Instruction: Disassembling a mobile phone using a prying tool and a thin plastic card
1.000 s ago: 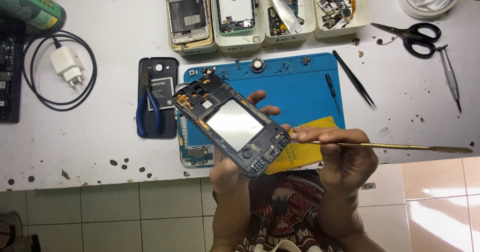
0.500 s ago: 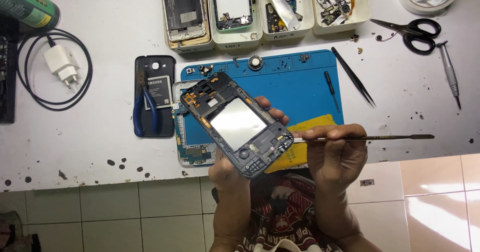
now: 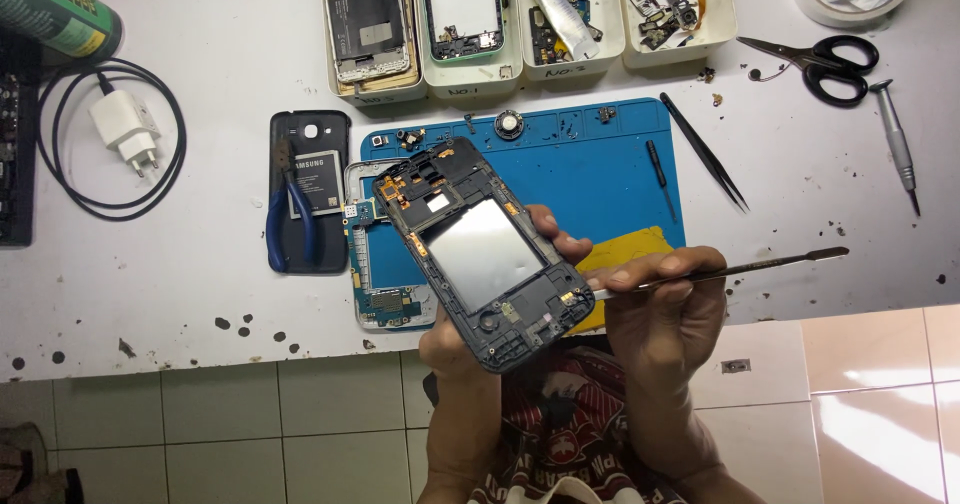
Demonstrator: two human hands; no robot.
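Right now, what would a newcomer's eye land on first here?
The stripped black phone frame, tilted in the left hand above the table's front edge. Next, the thin metal pry tool that the right hand holds to the frame's lower right side. Behind both lies the blue work mat.

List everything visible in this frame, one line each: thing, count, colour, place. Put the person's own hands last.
Opened phone frame: 1, black with grey centre, held over the mat.
Thin metal pry tool: 1, silver, tip at the frame's lower right edge.
Rubber work mat: 1, blue, table centre.
Circuit board: 1, blue-green, mat's left edge.
Phone back with battery: 1, black, left of the mat.
Pliers: 1, blue-handled, on the phone back.
Parts trays: 4, cream, top centre.
Scissors: 1, black, top right.
Tweezers: 1, black, right of the mat.
Charger with cable: 1, white plug, black cable, left.
Left hand: grip on the frame.
Right hand: grip on the pry tool.
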